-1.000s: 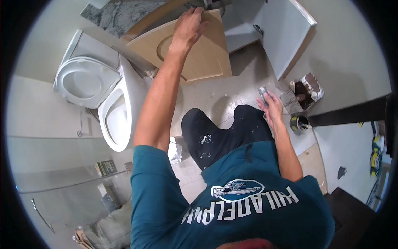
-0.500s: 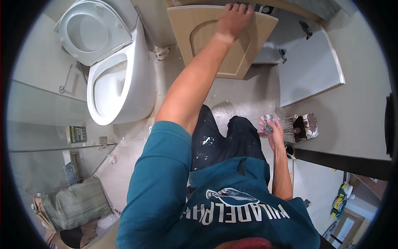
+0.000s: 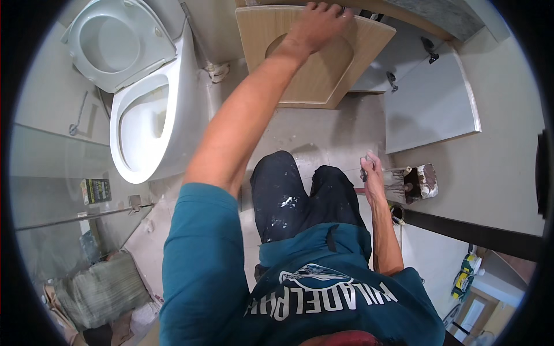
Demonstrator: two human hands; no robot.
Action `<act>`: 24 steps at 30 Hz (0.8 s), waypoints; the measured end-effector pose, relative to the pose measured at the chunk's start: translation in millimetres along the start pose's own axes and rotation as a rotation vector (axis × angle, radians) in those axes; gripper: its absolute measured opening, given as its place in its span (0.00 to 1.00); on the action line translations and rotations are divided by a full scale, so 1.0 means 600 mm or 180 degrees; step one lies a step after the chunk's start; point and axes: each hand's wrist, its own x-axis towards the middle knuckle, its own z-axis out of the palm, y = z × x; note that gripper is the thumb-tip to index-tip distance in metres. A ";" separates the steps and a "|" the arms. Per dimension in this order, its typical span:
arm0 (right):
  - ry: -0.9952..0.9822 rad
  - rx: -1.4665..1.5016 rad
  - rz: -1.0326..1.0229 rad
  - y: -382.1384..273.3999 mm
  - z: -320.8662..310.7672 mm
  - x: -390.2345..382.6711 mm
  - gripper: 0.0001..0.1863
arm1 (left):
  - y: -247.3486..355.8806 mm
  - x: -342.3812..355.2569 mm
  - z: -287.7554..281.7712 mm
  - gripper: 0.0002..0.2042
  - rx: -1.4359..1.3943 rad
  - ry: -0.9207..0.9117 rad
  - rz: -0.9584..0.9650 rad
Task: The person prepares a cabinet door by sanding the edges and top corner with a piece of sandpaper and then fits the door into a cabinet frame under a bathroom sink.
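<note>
My left hand (image 3: pixel 319 29) reaches far forward, its fingers hooked over the top edge of a light wooden cabinet door (image 3: pixel 311 86) with an arched panel. The door is ajar, and the inside behind it is mostly hidden. Down on the right, beside my knee, my right hand (image 3: pixel 375 176) is closed around a small grey block-like piece (image 3: pixel 363 173), seen nearly edge-on. Its exact kind cannot be made out. My right hand is near a paint-stained container (image 3: pixel 427 181) with a brush (image 3: pixel 395 185) by it.
A white toilet (image 3: pixel 184 109) with its lid raised stands on the left. A second cabinet door (image 3: pixel 430 101) hangs wide open at the right, its hinges showing. Glass panelling (image 3: pixel 52 167) and a striped bundle of cloth (image 3: pixel 104 288) lie at lower left.
The view has shifted slightly. My right hand has turned, so the grey piece shows its edge instead of its flat face. My left hand stays on the wooden door's top edge.
</note>
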 end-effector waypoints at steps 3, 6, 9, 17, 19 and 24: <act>-0.0237 -0.0018 -0.0369 0.029 -0.006 0.047 0.27 | -0.027 -0.013 -0.019 0.25 -0.0271 -0.0093 0.0097; -0.0302 0.0026 0.0006 0.022 0.008 0.051 0.28 | -0.062 -0.039 -0.028 0.26 -0.0514 -0.0316 0.0120; -0.0299 0.0107 0.0214 0.038 -0.019 0.062 0.26 | -0.065 -0.030 -0.033 0.29 -0.0596 -0.0405 0.0200; 0.0344 0.0063 -0.0385 0.104 -0.135 0.028 0.21 | -0.060 -0.026 -0.033 0.25 0.0180 0.0171 0.0415; 0.0322 -0.0266 -0.0413 0.130 -0.179 0.008 0.20 | -0.064 -0.051 -0.047 0.31 0.0385 -0.0452 0.0095; 0.0572 -0.0990 -0.0071 0.259 -0.267 -0.112 0.16 | 0.076 -0.107 -0.156 0.33 -0.0783 -0.0723 -0.0661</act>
